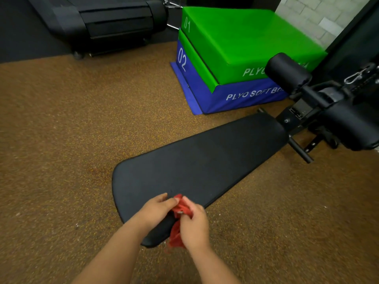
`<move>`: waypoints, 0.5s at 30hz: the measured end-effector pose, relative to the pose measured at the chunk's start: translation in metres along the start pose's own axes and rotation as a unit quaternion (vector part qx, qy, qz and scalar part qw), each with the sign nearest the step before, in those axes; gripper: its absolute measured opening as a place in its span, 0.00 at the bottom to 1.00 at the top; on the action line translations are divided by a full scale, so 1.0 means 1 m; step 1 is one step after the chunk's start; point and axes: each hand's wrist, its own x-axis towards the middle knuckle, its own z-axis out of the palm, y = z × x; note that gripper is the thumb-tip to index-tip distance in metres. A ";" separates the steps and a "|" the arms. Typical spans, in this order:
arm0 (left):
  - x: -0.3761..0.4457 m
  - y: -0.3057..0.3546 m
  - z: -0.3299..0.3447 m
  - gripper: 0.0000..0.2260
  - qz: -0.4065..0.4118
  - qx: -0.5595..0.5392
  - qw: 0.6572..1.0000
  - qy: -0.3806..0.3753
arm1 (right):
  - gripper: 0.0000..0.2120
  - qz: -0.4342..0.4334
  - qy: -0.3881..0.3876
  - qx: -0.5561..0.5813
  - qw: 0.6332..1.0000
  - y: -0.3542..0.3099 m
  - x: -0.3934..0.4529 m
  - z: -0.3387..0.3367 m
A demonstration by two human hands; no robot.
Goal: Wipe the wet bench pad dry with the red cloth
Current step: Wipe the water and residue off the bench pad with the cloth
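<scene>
**Cloth bunched at near end of pad; wiping not yet under way**

You held the red cloth (180, 210) between both hands over the near end of the bench pad (196, 167). Your left hand (155, 210) pinched its upper fold; your right hand (193, 224) clenched the lower part, with a tail hanging past the pad's near edge. The pad ran away to the far right toward the roller pads (287, 72). Wetness on the pad could not be made out. In my judgement, a cloth kept bunched would give poor contact and might leave streaks, and the far end could be missed. The plyo boxes (235, 48) stood well apart.
</scene>
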 end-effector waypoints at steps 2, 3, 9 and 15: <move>0.003 0.011 0.003 0.29 -0.012 0.006 1.000 -0.026 | 0.23 -0.020 0.034 -0.002 0.999 -0.010 0.010 -0.009; 0.002 0.019 0.006 0.23 -0.015 -0.014 0.998 -0.055 | 0.23 -0.034 0.026 -0.001 0.999 -0.014 0.014 -0.012; 0.013 0.037 0.020 0.09 0.011 -0.175 0.984 -0.031 | 0.28 -0.045 -0.111 0.073 0.990 -0.020 0.031 -0.019; 0.018 0.036 0.018 0.10 -0.014 -0.216 0.975 -0.043 | 0.25 -0.012 -0.094 0.136 0.986 -0.012 0.051 -0.028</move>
